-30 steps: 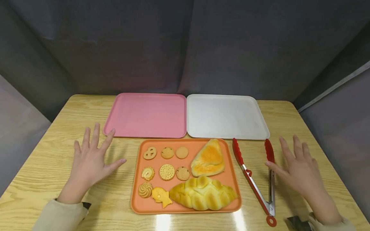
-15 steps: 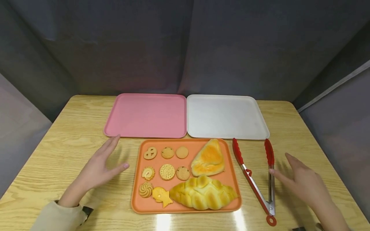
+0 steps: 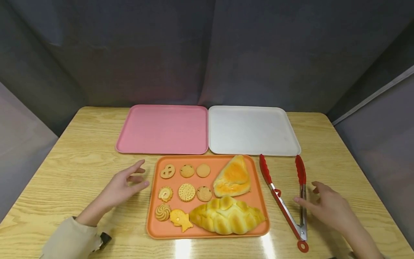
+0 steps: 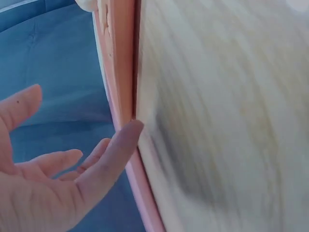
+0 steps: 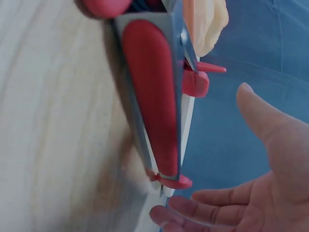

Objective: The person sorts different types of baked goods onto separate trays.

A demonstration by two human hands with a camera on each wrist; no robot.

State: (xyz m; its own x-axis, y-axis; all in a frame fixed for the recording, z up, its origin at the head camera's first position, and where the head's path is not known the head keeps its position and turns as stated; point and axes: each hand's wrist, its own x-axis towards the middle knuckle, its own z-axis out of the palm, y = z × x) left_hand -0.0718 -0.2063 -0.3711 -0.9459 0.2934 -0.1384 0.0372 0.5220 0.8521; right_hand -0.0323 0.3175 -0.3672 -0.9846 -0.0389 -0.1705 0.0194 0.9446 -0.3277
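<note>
My left hand point(image 3: 121, 187) hovers just left of the orange tray point(image 3: 158, 230), thumb and index finger apart, the other fingers loosely bent. Its fingertips come close to the tray's edge in the left wrist view. Over on the right, red and silver tongs point(image 3: 286, 210) lie spread on the table, tips pointing away. My right hand point(image 3: 330, 207) is beside them, its thumb overlapping their right arm in the head view. In the right wrist view the tongs point(image 5: 149, 96) fill the space near the loose fingers. Neither hand holds anything.
On the orange tray are several cookies point(image 3: 186, 192), a triangular bread point(image 3: 233, 176) and a braided bread loaf point(image 3: 228, 216). A pink tray point(image 3: 165, 129) and a white tray point(image 3: 253, 131) sit side by side behind it. Dark curtains point(image 3: 207, 54) surround the table point(image 3: 87, 144).
Both hands have gone from spread fingers to looser, bent ones. The left has shifted slightly right toward the orange tray; the right has come lower beside the tongs. Trays and food stay put.
</note>
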